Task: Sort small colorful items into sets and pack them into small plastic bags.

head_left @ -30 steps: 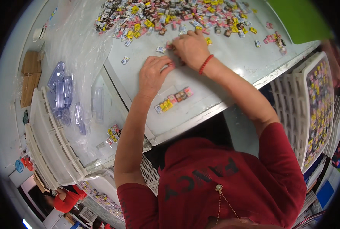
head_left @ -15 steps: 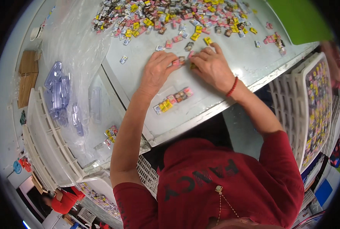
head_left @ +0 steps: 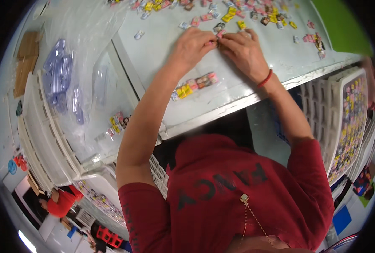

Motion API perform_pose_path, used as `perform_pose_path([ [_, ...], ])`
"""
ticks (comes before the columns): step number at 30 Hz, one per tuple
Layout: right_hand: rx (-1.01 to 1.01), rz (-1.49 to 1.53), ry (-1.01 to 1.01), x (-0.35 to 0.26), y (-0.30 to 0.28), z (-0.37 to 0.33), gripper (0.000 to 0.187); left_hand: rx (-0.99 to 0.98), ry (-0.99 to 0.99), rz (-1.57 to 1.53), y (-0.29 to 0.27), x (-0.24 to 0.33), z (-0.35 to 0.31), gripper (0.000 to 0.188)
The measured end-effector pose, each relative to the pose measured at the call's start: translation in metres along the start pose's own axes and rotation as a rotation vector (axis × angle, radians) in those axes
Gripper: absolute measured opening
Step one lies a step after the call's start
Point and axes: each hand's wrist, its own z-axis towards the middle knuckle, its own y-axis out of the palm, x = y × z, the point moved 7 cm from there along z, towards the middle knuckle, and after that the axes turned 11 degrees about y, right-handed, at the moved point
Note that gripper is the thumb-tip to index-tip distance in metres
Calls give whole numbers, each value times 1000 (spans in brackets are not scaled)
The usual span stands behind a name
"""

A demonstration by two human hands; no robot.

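Note:
On the tabletop my left hand (head_left: 191, 47) is closed, its thumb and fingertips pinching a small pink block-shaped piece (head_left: 212, 44). My right hand (head_left: 245, 51) meets it from the right, fingers pressed together; what they hold is mostly hidden. Just beyond the fingertips lie another pink piece (head_left: 221, 33) and a dark one (head_left: 219, 27). Closer to my body, a short row of yellow, pink, white and brown pieces (head_left: 194, 86) lies in what looks like a clear narrow tray.
Many loose pieces (head_left: 238, 12) spread across the far table. Clear plastic shells (head_left: 60, 76) and film lie left, near a small cluster of pieces (head_left: 119, 122). A green sheet (head_left: 339, 29) covers the far right corner. Stacked white trays (head_left: 343, 122) stand right. Another person (head_left: 63, 202) is at lower left.
My left hand has moved right, so my fingertips now meet where a small gap was before. The whole view has shifted, with table things appearing higher in it.

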Motion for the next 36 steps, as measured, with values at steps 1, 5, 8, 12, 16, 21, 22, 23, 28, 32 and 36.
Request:
perform_pose_path([
  [1, -3, 18, -4, 2, 2, 0, 24, 21, -1, -1, -1, 0, 0, 19],
  [5, -49, 127, -39, -15, -6, 0, 24, 11, -179, -23, -38, 19, -12, 19],
  [8, -112, 212, -62, -33, -11, -2, 26, 157, -236, 15, -69, 52, -31, 16],
  [12, -205, 262, -134, -56, 5, 0, 29, 109, -400, 48, -58, 61, -70, 16],
  [16, -212, 218, -197, -70, 19, -5, 27, 113, -350, 207, -50, 65, -83, 16],
  [21, -151, 191, -182, -73, 17, -13, 27, 178, -307, 266, -46, 73, -91, 18],
  [22, -148, 194, -168, -72, 17, -14, 27, 188, -285, 280, -45, 75, -93, 19],
  [23, -147, 197, -156, -72, 17, -16, 27, 190, -285, 278, -44, 75, -95, 19],
  [28, -138, 196, -152, -72, 16, -26, 26, 213, -225, 266, -36, 76, -102, 21],
  [32, -93, 118, -200, -79, 13, -36, 28, 151, -158, 328, -33, 82, -105, 32],
  [36, -100, 145, -159, -81, 13, -44, 32, -133, -277, 258, -26, 90, -100, 63],
])
